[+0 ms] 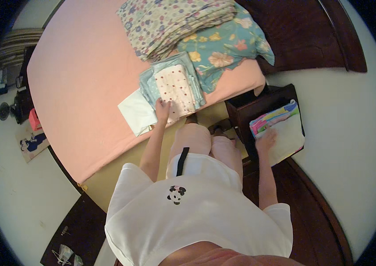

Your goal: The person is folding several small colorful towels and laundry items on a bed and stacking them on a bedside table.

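My left hand (163, 108) is at the lower left edge of a folded white cloth with red dots (176, 86). Whether its fingers grip that cloth or only rest on it is unclear. Beneath the dotted cloth lie folded light-blue cloths (148, 78), and a folded plain white cloth (138, 111) sits beside them on the bed. Over to the right, my right hand (267, 138) touches a folded pale cloth with a multicoloured edge (284, 139) on top of a dark wooden nightstand (246, 113). That hand is blurred, so its grip cannot be made out.
A pink-sheeted bed (81, 83) spans the left and middle. On it are a folded floral quilt (174, 26) and a teal floral pillow (224, 50), near the dark wooden headboard (307, 33). A dark wooden surface (78, 226) with plastic bags is at lower left.
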A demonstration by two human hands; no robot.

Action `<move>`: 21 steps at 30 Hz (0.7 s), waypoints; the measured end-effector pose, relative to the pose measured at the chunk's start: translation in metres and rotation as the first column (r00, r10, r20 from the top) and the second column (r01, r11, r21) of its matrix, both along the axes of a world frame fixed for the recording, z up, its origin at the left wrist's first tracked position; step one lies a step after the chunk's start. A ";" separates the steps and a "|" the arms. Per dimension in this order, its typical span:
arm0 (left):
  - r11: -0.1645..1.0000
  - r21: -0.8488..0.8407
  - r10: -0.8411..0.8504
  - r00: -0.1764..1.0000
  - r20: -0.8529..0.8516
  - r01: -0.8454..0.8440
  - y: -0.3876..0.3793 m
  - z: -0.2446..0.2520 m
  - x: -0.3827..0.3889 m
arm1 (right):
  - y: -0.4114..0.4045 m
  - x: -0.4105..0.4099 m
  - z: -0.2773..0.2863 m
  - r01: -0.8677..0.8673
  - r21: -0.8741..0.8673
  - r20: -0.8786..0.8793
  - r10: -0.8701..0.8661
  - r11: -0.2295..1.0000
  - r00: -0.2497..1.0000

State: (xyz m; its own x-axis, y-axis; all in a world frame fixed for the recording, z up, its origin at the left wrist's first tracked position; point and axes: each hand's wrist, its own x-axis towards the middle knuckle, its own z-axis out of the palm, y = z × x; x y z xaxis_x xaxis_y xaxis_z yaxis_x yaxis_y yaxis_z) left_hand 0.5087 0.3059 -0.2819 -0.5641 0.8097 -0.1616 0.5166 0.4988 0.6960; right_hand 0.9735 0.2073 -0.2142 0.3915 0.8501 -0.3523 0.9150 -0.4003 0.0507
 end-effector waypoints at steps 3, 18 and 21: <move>0.970 -0.235 -0.031 0.989 0.146 0.065 0.025 0.005 -0.004 | 0.037 -0.093 0.015 -0.199 0.091 -0.187 0.213 0.976 0.959; 0.965 -0.201 0.261 0.570 0.779 -0.167 0.119 0.018 -0.009 | 0.190 -0.275 0.007 -0.300 0.142 -0.792 0.290 0.943 0.538; 0.977 -0.204 0.138 0.527 0.838 0.069 0.125 0.027 -0.023 | 0.194 -0.276 -0.002 -0.253 -0.011 -0.859 0.120 0.967 0.497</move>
State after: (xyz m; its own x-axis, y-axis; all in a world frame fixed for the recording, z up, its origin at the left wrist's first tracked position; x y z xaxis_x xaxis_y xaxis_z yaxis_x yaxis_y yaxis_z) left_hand 0.4854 0.4306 -0.2550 -0.1051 0.6864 -0.7196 -0.2829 0.6730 0.6834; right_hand 0.6971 0.4013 -0.2163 -0.3126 0.7908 -0.5263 0.5984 -0.2663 -0.7556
